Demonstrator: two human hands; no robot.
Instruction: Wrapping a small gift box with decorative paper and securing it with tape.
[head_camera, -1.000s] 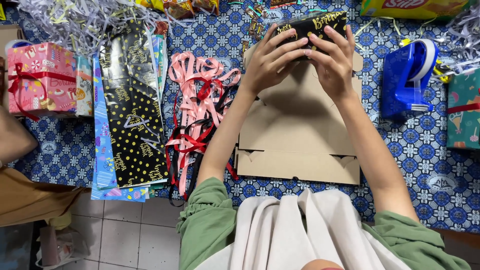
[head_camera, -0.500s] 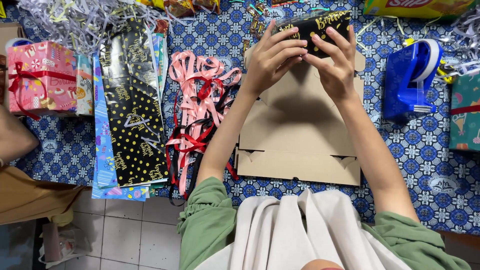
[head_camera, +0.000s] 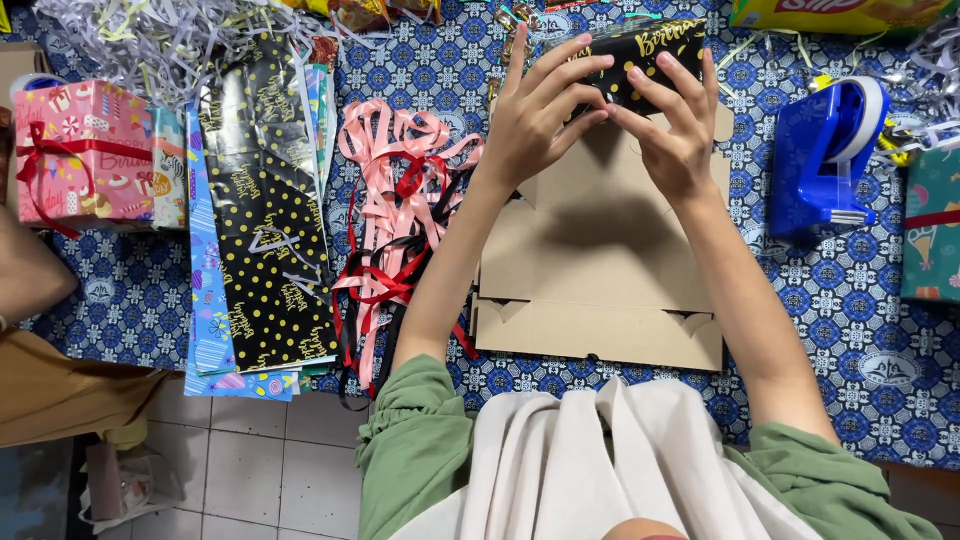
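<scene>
While a pink wrapped gift (head_camera: 85, 150) with a red ribbon is seen at nine o'clock, black gold-dotted wrapping sheets (head_camera: 270, 215) are laid just beside it. Pink and red ribbons (head_camera: 400, 210) are heaped next along. At twelve o'clock a small black gold-dotted box (head_camera: 650, 55) is gripped by the left hand (head_camera: 535, 125) and the right hand (head_camera: 675, 135), fingers curled onto it, above flat brown cardboard (head_camera: 600, 270). A blue tape dispenser (head_camera: 825, 155) is parked at two o'clock.

Hands hide the black wrapped box's (head_camera: 650, 50) front.
</scene>
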